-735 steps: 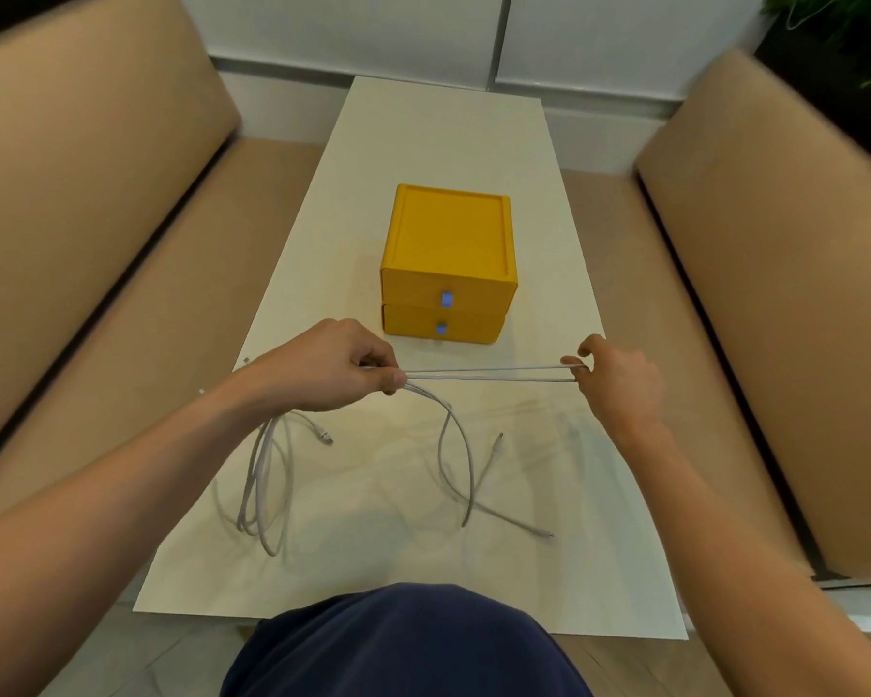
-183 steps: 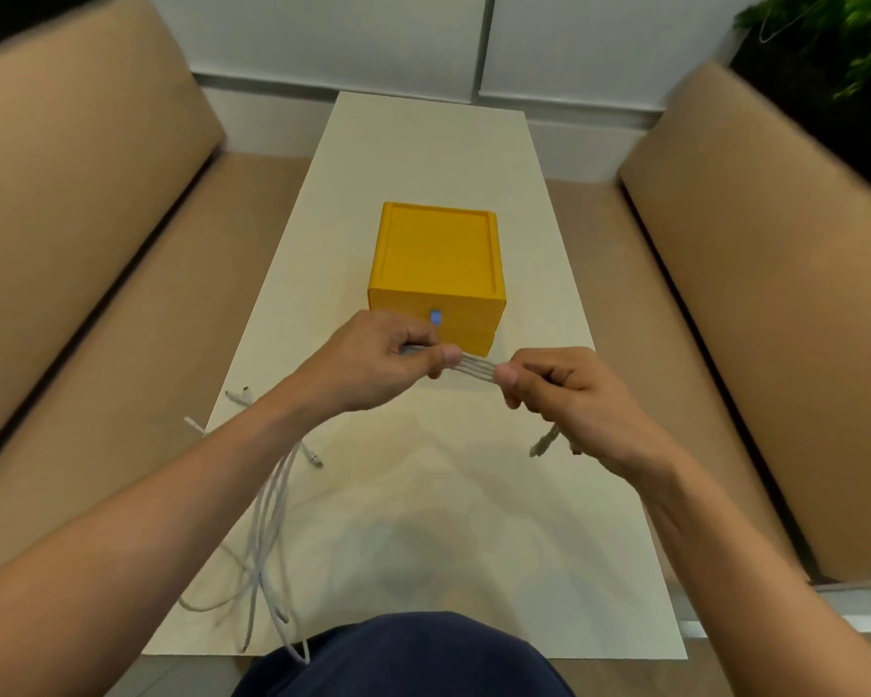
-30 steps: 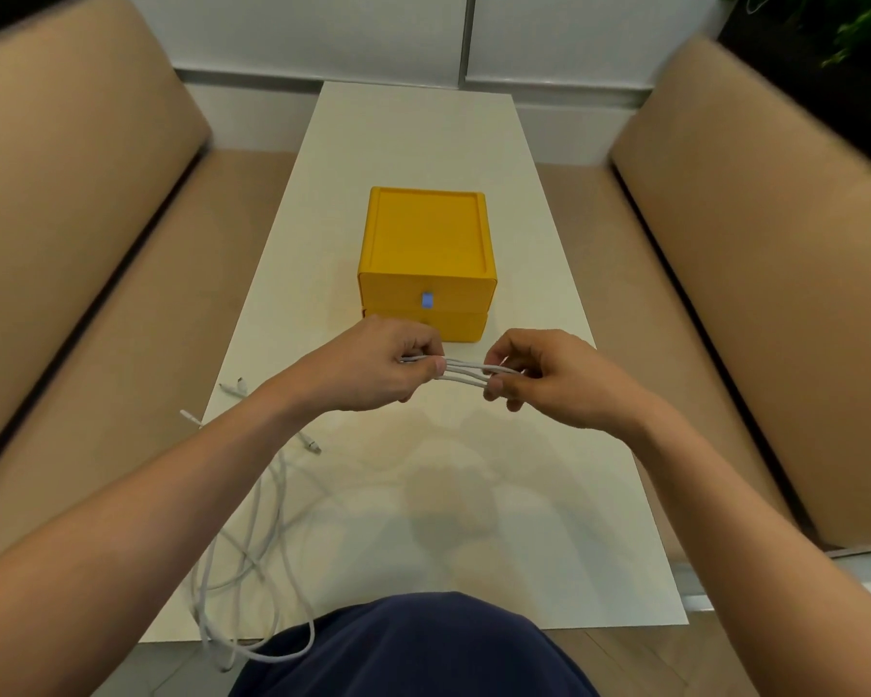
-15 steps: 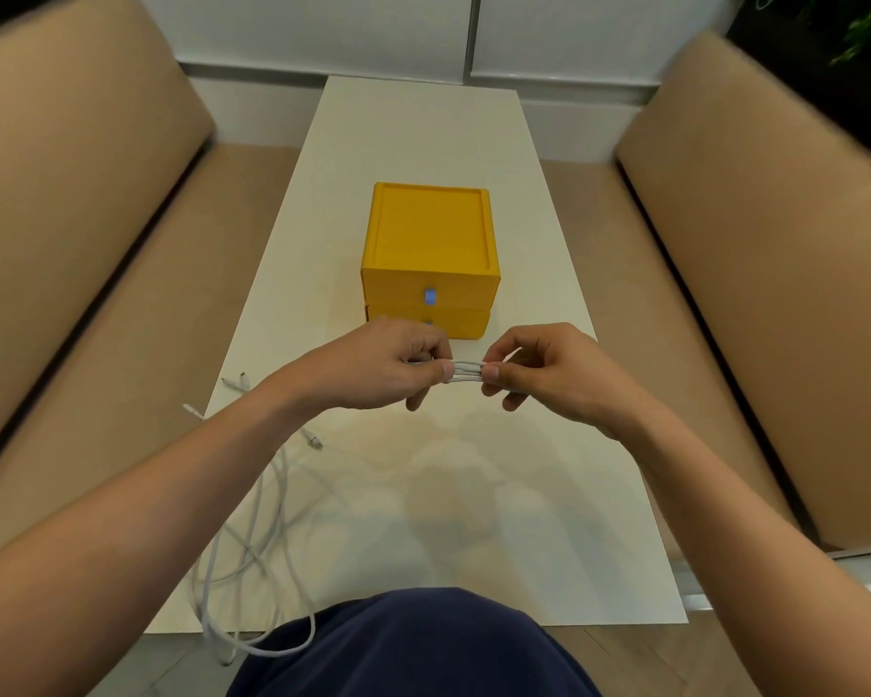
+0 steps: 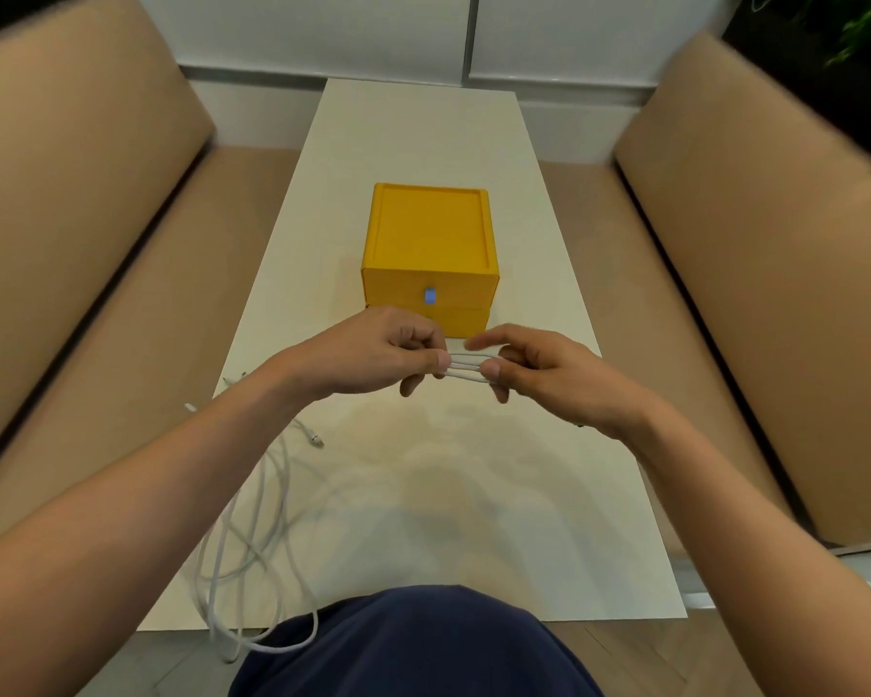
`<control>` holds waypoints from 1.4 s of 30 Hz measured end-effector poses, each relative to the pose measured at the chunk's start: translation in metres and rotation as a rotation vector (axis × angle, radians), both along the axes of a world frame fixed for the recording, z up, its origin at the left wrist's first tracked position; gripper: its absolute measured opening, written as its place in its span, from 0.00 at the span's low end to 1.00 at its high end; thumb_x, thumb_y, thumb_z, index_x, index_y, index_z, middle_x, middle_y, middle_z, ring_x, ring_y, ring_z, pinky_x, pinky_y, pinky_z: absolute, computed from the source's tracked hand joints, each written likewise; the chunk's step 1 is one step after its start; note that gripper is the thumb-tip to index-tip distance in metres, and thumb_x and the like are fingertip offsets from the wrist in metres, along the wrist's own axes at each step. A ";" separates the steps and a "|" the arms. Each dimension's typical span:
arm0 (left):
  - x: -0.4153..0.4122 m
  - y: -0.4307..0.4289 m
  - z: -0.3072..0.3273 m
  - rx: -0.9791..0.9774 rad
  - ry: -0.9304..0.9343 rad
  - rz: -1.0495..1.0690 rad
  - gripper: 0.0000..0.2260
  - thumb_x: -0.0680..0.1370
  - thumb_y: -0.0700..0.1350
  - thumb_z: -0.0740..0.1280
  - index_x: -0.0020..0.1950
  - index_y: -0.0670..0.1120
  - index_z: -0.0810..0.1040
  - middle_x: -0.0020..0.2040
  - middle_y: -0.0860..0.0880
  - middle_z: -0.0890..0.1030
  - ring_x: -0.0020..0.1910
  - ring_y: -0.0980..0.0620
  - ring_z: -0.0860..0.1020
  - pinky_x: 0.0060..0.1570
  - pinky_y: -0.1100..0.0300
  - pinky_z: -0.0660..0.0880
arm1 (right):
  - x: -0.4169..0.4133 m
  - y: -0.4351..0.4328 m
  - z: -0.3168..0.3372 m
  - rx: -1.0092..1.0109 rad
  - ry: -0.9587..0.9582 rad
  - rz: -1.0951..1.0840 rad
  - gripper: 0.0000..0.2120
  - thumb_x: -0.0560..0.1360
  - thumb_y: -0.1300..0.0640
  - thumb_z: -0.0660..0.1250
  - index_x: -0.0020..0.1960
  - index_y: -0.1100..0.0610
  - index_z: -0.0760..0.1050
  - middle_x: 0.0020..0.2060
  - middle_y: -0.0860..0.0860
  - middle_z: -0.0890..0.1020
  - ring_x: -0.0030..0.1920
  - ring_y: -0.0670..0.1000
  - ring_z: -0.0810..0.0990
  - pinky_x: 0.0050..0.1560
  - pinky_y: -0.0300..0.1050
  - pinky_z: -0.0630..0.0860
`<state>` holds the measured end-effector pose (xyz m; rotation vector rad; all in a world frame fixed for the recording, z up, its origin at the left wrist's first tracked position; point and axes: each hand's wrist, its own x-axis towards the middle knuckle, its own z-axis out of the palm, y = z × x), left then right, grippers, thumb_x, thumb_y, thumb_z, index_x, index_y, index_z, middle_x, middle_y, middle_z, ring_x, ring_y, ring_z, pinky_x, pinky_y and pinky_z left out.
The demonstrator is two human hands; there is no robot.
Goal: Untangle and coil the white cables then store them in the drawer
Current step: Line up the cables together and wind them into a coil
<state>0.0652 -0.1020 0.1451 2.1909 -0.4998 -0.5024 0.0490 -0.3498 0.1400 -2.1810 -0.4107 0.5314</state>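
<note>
Both hands were held above the desk (image 5: 423, 128), close together and just in front of the yellow drawer unit (image 5: 431, 244). A short bundle of white cable (image 5: 466, 367) ran between them, several strands lying side by side and clear of the desk surface.

The left hand (image 5: 373, 357) pinched one end of the bundle between thumb and forefinger. Its other fingers (image 5: 413, 339) were curled toward the palm. The right hand (image 5: 554, 377) pinched the opposite end between its thumb and lower fingers, while its forefinger (image 5: 494, 339) reached out over the strands toward the left hand.

The drawer unit stood upright at mid-desk, two drawers stacked, both fronts flush and closed. A blue knob (image 5: 430, 295) showed on the upper drawer. The lower drawer's knob was hidden behind the left hand.

The loose white cables (image 5: 252, 525) lay in overlapping loops on the near left part of the desk, beneath the left forearm, and some loops hung over the near edge. One connector (image 5: 315, 439) rested on the desk near the left wrist. It could not be determined whether these loops joined the held bundle.

Tan upholstered seats (image 5: 96, 244) flanked the desk on both sides. Dark blue clothing (image 5: 413, 641) filled the bottom of the view, and a green plant (image 5: 866, 37) stood at the upper right.
</note>
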 end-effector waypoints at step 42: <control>0.004 -0.002 -0.003 -0.006 -0.040 -0.072 0.10 0.85 0.49 0.64 0.47 0.47 0.78 0.35 0.50 0.83 0.28 0.52 0.71 0.29 0.58 0.69 | 0.009 -0.022 0.017 0.006 0.081 0.002 0.11 0.78 0.53 0.75 0.59 0.51 0.82 0.45 0.49 0.89 0.39 0.47 0.82 0.55 0.55 0.79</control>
